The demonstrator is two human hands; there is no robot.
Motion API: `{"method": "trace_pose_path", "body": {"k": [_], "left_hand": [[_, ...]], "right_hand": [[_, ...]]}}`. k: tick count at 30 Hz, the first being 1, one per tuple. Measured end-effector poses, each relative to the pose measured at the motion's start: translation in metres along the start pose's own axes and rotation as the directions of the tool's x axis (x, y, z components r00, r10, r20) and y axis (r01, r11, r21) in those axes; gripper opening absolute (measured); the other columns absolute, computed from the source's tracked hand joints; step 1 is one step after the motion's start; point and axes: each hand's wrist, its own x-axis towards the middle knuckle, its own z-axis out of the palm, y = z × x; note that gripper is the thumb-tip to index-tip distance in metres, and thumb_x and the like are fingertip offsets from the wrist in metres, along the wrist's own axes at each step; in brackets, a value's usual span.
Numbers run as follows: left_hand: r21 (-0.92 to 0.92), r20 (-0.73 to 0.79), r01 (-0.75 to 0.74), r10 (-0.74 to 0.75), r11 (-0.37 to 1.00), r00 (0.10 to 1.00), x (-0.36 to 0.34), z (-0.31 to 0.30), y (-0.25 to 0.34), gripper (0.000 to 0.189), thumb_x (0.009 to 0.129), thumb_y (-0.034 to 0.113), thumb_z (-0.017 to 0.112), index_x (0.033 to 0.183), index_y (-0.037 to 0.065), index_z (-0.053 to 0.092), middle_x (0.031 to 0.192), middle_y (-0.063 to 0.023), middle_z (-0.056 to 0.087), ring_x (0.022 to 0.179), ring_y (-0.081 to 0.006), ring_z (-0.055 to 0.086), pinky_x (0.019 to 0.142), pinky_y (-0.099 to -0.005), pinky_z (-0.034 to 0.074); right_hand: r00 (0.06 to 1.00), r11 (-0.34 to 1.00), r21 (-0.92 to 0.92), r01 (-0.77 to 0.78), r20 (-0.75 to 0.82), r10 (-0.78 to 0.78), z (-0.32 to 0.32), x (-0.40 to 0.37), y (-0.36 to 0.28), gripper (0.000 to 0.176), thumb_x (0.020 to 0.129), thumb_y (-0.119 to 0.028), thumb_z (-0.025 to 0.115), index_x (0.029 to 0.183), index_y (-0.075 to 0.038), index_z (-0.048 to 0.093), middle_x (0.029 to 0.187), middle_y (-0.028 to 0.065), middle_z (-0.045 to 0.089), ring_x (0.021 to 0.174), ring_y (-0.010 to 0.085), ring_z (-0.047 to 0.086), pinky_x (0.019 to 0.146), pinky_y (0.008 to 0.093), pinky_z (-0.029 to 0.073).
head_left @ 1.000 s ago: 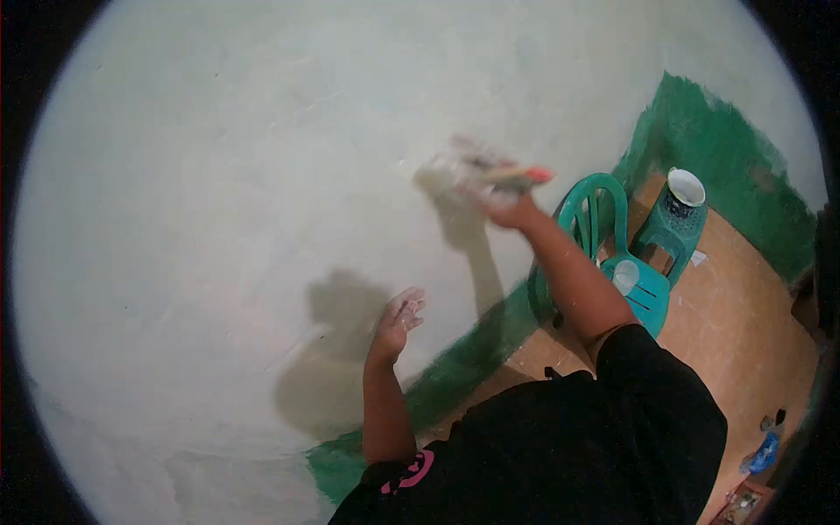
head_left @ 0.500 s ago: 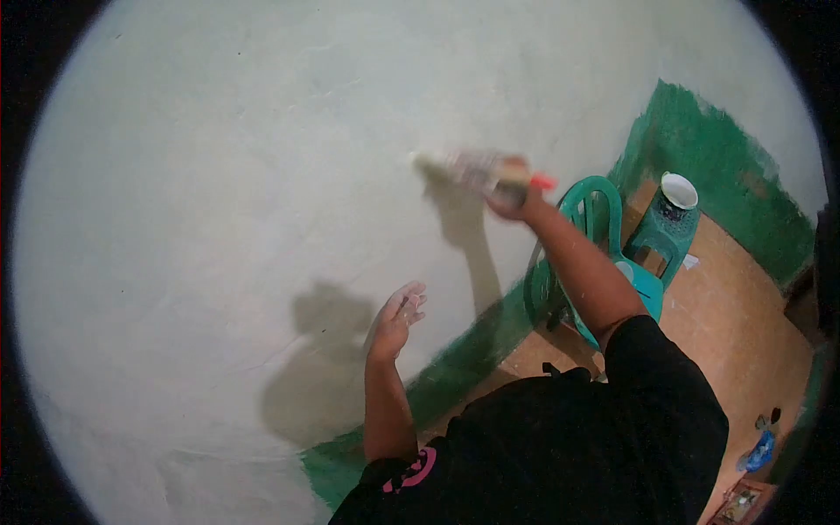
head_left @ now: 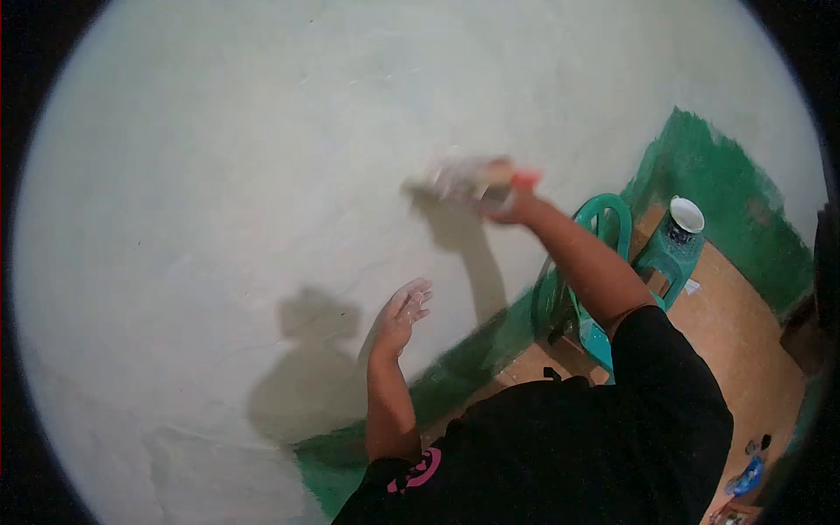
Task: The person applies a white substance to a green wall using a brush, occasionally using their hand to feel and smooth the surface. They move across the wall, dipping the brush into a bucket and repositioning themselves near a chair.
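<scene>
My right hand point(head_left: 506, 203) is closed on the handle of a paintbrush point(head_left: 459, 179) with a red handle end. The brush is blurred, and its pale bristle end lies at or close to the whitish wall point(head_left: 219, 175), with a shadow below it. My left hand point(head_left: 409, 313) is raised near the wall, lower and to the left of the brush. Its fingers are partly spread, whitish marks show on them, and it holds nothing.
A green chair point(head_left: 604, 210) stands at the right beside a green stool point(head_left: 669, 258) bearing a white-rimmed container point(head_left: 687, 214). Green paint point(head_left: 722, 175) covers the lower wall. A blue plastic item point(head_left: 746, 475) lies on the tiled floor point(head_left: 726, 350).
The brush in my right hand has moved slightly down and left across the wall. The view has shifted a little, so the chair and stool sit lower. My left hand stays raised.
</scene>
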Motion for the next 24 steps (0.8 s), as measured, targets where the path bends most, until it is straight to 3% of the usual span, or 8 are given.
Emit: {"method": "trace_pose_path", "body": {"k": [1, 6, 7, 9, 14, 17, 19, 24], "left_hand": [[-0.014, 0.005, -0.017, 0.017, 1.0, 1.0, -0.005, -0.005, 0.0, 0.039, 0.094, 0.023, 0.048, 0.127, 0.004, 0.044, 0.127, -0.0109, 0.05, 0.115, -0.0234, 0.049, 0.092, -0.0345, 0.041], [-0.058, -0.046, -0.028, 0.025, 0.998, 0.999, -0.025, -0.028, -0.009, 0.041, 0.093, 0.026, 0.049, 0.127, 0.004, 0.045, 0.127, -0.0098, 0.051, 0.116, -0.023, 0.049, 0.092, -0.035, 0.041], [-0.071, -0.047, -0.02, 0.017, 0.997, 0.999, -0.028, -0.031, -0.012, 0.041, 0.093, 0.027, 0.05, 0.126, 0.004, 0.045, 0.127, -0.0097, 0.051, 0.116, -0.0228, 0.049, 0.093, -0.0351, 0.041], [-0.082, -0.055, -0.015, 0.011, 0.996, 0.998, -0.03, -0.04, -0.021, 0.041, 0.093, 0.027, 0.05, 0.126, 0.004, 0.045, 0.127, -0.0098, 0.051, 0.116, -0.0227, 0.049, 0.093, -0.0349, 0.041], [-0.087, -0.081, -0.039, 0.032, 0.995, 0.996, -0.053, -0.062, -0.022, 0.04, 0.093, 0.027, 0.05, 0.125, 0.003, 0.047, 0.126, -0.0098, 0.051, 0.116, -0.0223, 0.049, 0.092, -0.0343, 0.04], [-0.076, -0.054, -0.057, 0.053, 0.995, 0.997, -0.066, -0.078, -0.017, 0.04, 0.093, 0.027, 0.049, 0.125, 0.003, 0.047, 0.125, -0.0099, 0.052, 0.116, -0.0222, 0.049, 0.092, -0.034, 0.04], [-0.086, -0.072, -0.053, 0.047, 0.995, 0.996, -0.075, -0.085, -0.019, 0.039, 0.093, 0.027, 0.048, 0.125, 0.004, 0.047, 0.124, -0.0097, 0.053, 0.115, -0.022, 0.049, 0.092, -0.0336, 0.04], [-0.092, -0.075, -0.05, 0.043, 0.994, 0.996, -0.085, -0.09, -0.023, 0.037, 0.093, 0.025, 0.048, 0.126, 0.007, 0.047, 0.124, -0.0088, 0.053, 0.114, -0.0213, 0.05, 0.091, -0.0334, 0.04]], "right_hand": [[0.911, 0.918, 0.217, 0.333, -0.325, -0.254, -0.005, 0.002, 0.037, 0.016, 0.085, -0.017, 0.06, 0.095, -0.005, 0.065, 0.096, 0.0062, 0.064, 0.079, 0.0079, 0.058, 0.073, 0.0239, 0.048], [0.724, 0.89, -0.456, 0.021, -0.607, -0.328, -0.007, 0.005, -0.03, 0.022, 0.091, -0.013, 0.051, 0.109, -0.004, 0.06, 0.101, 0.0091, 0.064, 0.086, 0.0161, 0.063, 0.077, 0.0261, 0.051], [0.861, 0.945, 0.328, 0.008, -0.482, 0.16, 0.019, -0.002, -0.043, 0.027, 0.087, -0.01, 0.053, 0.112, -0.005, 0.06, 0.109, 0.0103, 0.063, 0.092, 0.0166, 0.064, 0.08, 0.029, 0.051], [0.847, 0.794, -0.485, 0.365, -0.181, -0.5, 0.056, -0.025, -0.023, 0.042, 0.073, -0.019, 0.061, 0.114, -0.008, 0.059, 0.116, 0.0126, 0.059, 0.098, 0.0251, 0.063, 0.082, 0.0353, 0.051], [0.927, 0.88, -0.306, 0.363, 0.218, -0.306, 0.092, -0.019, -0.038, 0.036, 0.07, -0.02, 0.065, 0.105, -0.023, 0.061, 0.11, 0.0089, 0.062, 0.093, 0.0258, 0.063, 0.078, 0.0353, 0.05], [0.871, 0.893, 0.078, 0.443, -0.273, -0.409, 0.05, 0.002, -0.04, 0.028, 0.077, -0.006, 0.063, 0.105, -0.007, 0.06, 0.1, 0.0089, 0.063, 0.088, 0.0202, 0.062, 0.081, 0.0314, 0.048], [0.828, 0.961, 0.221, 0.165, -0.56, -0.014, 0.026, 0.009, -0.051, 0.014, 0.086, -0.009, 0.056, 0.095, 0.001, 0.059, 0.089, 0.0077, 0.061, 0.086, 0.0148, 0.057, 0.078, 0.0269, 0.045], [0.748, 0.694, -0.71, -0.117, -0.523, -0.409, 0.054, -0.01, -0.04, 0.021, 0.081, -0.001, 0.051, 0.098, -0.005, 0.062, 0.094, 0.0132, 0.064, 0.084, 0.0306, 0.061, 0.075, 0.0339, 0.049]]}}
